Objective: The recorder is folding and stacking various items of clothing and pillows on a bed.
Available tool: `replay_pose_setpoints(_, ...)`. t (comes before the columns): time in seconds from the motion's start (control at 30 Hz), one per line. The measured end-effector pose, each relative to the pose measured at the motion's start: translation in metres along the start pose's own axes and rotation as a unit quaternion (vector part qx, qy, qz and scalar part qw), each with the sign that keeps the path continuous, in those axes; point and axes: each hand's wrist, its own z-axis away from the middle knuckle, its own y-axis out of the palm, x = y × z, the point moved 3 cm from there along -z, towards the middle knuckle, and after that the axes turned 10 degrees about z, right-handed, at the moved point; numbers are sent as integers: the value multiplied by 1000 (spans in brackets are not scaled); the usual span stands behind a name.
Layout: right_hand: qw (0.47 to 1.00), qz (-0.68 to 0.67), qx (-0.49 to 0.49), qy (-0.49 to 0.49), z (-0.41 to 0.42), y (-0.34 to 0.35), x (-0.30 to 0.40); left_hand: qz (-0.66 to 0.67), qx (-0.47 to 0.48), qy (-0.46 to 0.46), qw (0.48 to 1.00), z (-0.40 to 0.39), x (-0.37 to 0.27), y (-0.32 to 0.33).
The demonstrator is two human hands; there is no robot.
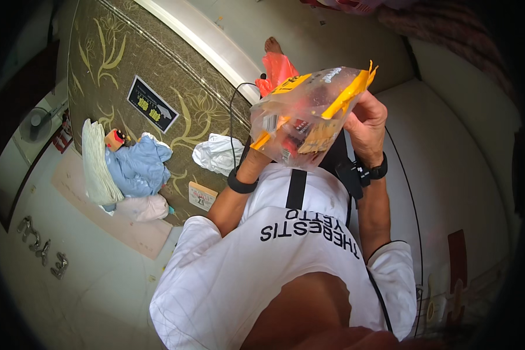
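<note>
A clear plastic bag [306,118] with yellow bands is held up over my lap, with several small packets visible inside it. My right hand [367,124] pinches the bag's yellow-edged upper corner between thumb and fingers. My left hand [261,158] is at the bag's lower left side, mostly hidden behind the plastic, so its grip does not show. Just beyond the bag is a red plastic bag [276,70], partly covered by it. Both wrists wear black bands.
At the left, a patterned mattress [192,105] carries a dark printed card [152,104], blue cloth [142,168], a folded white cloth [98,162], a white cloth [216,154] and a small box [202,195]. A black cable [231,109] loops near my left wrist.
</note>
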Motion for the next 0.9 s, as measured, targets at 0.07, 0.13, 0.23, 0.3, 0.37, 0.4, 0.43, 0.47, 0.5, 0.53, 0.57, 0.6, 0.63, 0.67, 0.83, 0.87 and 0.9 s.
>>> replay_pose_setpoints(0.07, 1000, -3, -12, -1, 10, -5, -2, -103, -16, -17, 994, 5, -7, 6)
replay_pose_setpoints(0.13, 988, 10, -75, 132, 30, -14, -15, 41, 6, -66, 997, -12, -24, 9)
replay_pose_setpoints(0.23, 977, 80, -87, 179, 64, -33, -25, -39, 78, -66, 994, -7, -45, 14)
replay_pose_setpoints(0.3, 963, 101, -89, 232, 96, -50, -33, 114, 118, -96, 982, -10, -63, 27)
replay_pose_setpoints(0.37, 954, 122, -98, 256, 125, -64, -38, 97, 148, -103, 979, 2, -60, 40)
replay_pose_setpoints(0.4, 953, 121, -95, 260, 137, -65, -42, 76, 178, -108, 975, 8, -60, 44)
replay_pose_setpoints(0.43, 938, 104, -128, 305, 151, -67, -48, 79, 181, -115, 974, 13, -57, 47)
replay_pose_setpoints(0.47, 919, 89, -162, 348, 159, -68, -53, 81, 180, -117, 973, 14, -56, 48)
replay_pose_setpoints(0.5, 921, 106, -162, 337, 163, -67, -55, 81, 189, -129, 970, 14, -56, 48)
replay_pose_setpoints(0.53, 921, 109, -160, 338, 164, -67, -56, 82, 198, -142, 967, 14, -56, 50)
replay_pose_setpoints(0.57, 921, 78, -176, 339, 161, -66, -56, 83, 196, -142, 967, 16, -56, 51)
replay_pose_setpoints(0.6, 920, 47, -191, 340, 158, -64, -55, 86, 190, -154, 966, 20, -57, 53)
replay_pose_setpoints(0.63, 920, 49, -189, 340, 155, -62, -52, 90, 185, -166, 964, 23, -58, 54)
replay_pose_setpoints(0.67, 916, 50, -185, 351, 152, -58, -48, 92, 180, -176, 963, 22, -57, 53)
replay_pose_setpoints(0.83, 915, 108, -153, 358, 132, -51, -49, 96, 192, -198, 956, 13, -46, 40)
replay_pose_setpoints(0.87, 925, 87, -130, 346, 123, -49, -50, 97, 189, -197, 957, 13, -42, 38)
replay_pose_setpoints(0.9, 935, 66, -108, 332, 113, -46, -52, 97, 130, -196, 967, 17, -37, 32)
